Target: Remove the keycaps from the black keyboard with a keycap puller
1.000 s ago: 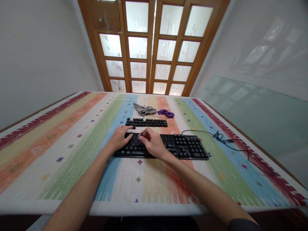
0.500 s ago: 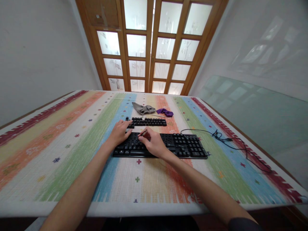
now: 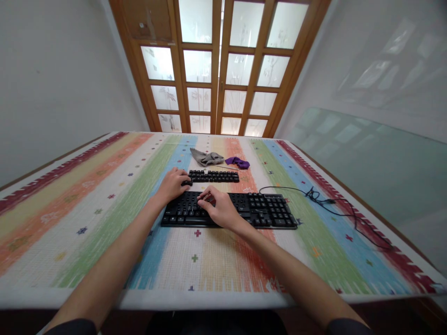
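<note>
A black keyboard lies on the striped tablecloth, its right-hand block still full of keys. Across its middle and left many keycaps are off, so the small bases show. Just behind it, loose black keycaps stand in rows. My left hand rests at the left end of these rows, its thumb and fingers closed round a dark keycap. Over the keyboard's bare part is my right hand, fingers pinched together. Whatever is between its fingertips is too small to make out.
Behind the keycaps lie a grey cloth and a purple cloth. The keyboard's black cable runs in a tangle to the right. Striped tablecloth covers the table; wood-framed glass doors stand beyond it.
My left hand has drawn its fingers in at the left end of the keycap rows. My right hand has barely shifted, still pinched above the keyboard.
</note>
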Available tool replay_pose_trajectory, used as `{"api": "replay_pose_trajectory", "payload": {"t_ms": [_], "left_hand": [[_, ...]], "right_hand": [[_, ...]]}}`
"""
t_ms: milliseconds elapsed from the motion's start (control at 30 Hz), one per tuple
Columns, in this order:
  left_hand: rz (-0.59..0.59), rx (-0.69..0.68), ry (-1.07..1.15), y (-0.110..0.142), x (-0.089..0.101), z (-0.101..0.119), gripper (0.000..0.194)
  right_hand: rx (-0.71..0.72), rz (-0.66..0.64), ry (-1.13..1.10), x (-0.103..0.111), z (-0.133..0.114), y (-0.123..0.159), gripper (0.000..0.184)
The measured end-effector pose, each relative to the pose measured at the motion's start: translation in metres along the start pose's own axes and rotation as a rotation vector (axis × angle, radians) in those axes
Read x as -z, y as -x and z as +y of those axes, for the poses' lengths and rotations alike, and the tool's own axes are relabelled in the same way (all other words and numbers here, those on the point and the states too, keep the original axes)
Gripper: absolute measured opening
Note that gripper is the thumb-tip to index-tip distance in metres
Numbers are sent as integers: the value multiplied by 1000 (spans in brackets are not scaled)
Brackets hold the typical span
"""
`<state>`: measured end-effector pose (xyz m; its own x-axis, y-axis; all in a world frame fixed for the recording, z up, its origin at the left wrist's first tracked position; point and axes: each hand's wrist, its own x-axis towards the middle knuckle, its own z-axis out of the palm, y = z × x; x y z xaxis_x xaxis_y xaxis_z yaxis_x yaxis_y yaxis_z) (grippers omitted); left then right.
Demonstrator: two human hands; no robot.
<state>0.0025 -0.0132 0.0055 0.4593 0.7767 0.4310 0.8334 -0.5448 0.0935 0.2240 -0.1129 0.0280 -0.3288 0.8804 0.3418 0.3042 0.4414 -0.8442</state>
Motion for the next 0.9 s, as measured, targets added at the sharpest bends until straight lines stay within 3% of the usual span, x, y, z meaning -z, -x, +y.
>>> {"api": "replay_pose_trajectory", "payload": {"t_ms": [200, 533, 900], "left_hand": [[-54, -32, -55, -8, -5, -1, 17], [-24, -22, -10, -8, -11, -4, 17], [58, -6, 134, 16, 8, 7, 19]], "right_hand": [[23, 19, 7, 3, 3, 9, 6], [11, 15, -21, 1, 1, 3, 6], [29, 3, -15, -5, 1, -11, 9]]}}
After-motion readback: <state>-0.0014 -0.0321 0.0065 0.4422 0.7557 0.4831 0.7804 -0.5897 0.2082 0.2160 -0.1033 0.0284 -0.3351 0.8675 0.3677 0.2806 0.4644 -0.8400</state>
